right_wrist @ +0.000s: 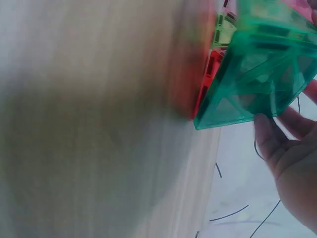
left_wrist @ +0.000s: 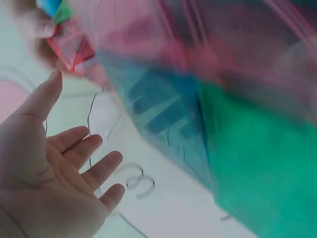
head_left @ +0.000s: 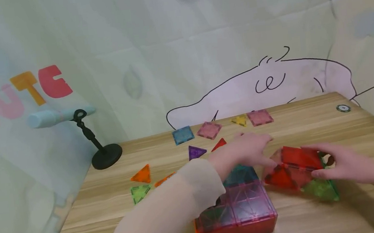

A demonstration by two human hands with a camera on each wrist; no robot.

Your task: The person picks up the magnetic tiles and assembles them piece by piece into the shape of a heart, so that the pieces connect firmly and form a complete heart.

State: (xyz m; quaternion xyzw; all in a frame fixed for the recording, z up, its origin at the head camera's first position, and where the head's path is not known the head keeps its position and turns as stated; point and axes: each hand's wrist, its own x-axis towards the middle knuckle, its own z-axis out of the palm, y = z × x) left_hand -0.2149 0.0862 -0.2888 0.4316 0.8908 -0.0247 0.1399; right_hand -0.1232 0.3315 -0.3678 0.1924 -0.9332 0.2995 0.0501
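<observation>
Right grip (head_left: 348, 164): thumb and fingers pinching a small tile assembly (head_left: 291, 170), translucent red and green, at its right side, near the table's right half. Left grip (head_left: 243, 150): fingers extended, palm bare, reaching past the larger tile block toward the assembly's left side; contact cannot be told.

Larger tile block (head_left: 249, 205): purple top, red sides, teal far end; seated on the wood-grain table (head_left: 101, 218), just left of the small assembly.

Loose tiles, far edge, left to right: blue square (head_left: 183, 135); pink square (head_left: 209, 130); yellow triangle (head_left: 239, 120); second pink square (head_left: 260, 117). Nearer: purple triangle (head_left: 196, 152); red triangle (head_left: 219, 144), partly hidden by the left grip. Left side: orange triangle (head_left: 142, 174); green tile (head_left: 139, 193).

Sundries: black stand (head_left: 106, 156) bearing a pale-blue cylinder (head_left: 57, 116), table's far left corner; round chip (head_left: 343, 108), far right.
</observation>
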